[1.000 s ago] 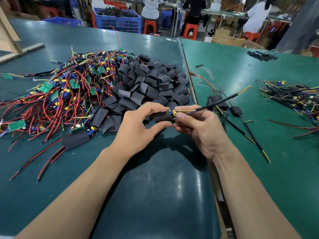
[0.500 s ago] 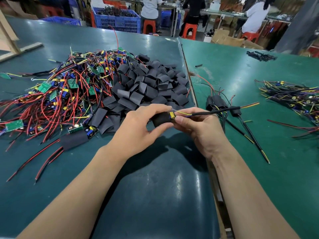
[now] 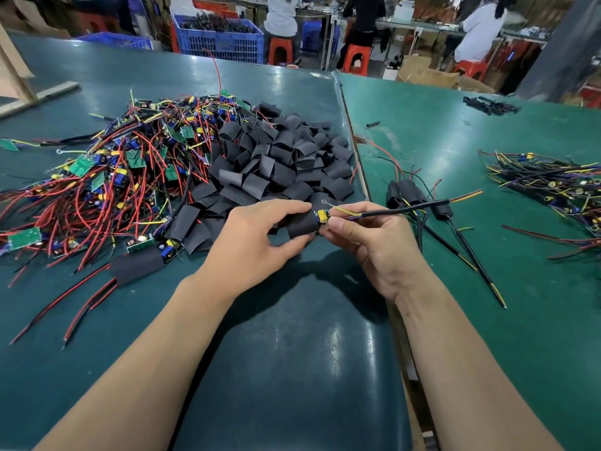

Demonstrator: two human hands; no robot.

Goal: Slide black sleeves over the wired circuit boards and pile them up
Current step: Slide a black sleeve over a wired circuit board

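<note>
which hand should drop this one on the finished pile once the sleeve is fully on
Probably the right hand: it pinches the board's end beside the black cable, and the sleeved pile lies on its side. The left hand holds the sleeve.

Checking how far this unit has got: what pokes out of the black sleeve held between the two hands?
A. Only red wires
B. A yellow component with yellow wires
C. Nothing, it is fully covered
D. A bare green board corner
B: a yellow component and yellow wires show at the black sleeve's right end, beside the right hand.
</note>
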